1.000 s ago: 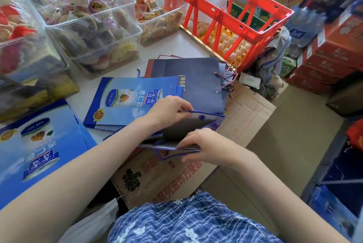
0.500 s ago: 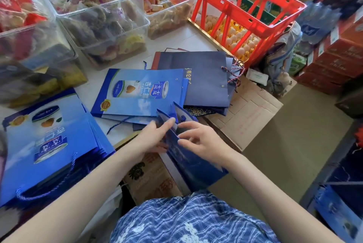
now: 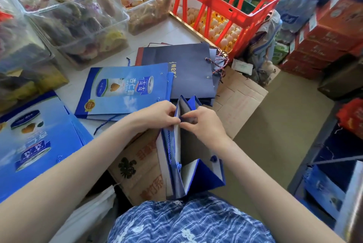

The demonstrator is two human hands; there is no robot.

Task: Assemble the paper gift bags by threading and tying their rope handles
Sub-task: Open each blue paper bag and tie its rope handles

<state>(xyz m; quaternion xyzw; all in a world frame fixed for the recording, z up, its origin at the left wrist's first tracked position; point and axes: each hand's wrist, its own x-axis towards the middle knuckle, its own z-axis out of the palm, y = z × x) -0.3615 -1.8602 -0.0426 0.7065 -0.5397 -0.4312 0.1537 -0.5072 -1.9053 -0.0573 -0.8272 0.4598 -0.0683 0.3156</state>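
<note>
In the head view, the blue gift bag (image 3: 193, 166) stands open at 6 o'clock of the picture, above the person's lap. The left hand (image 3: 157, 117) pinches its far top edge, and the right hand (image 3: 204, 123), just at 3 o'clock of the left, pinches the same edge. A blue rope handle (image 3: 170, 150) hangs inside the bag.
</note>
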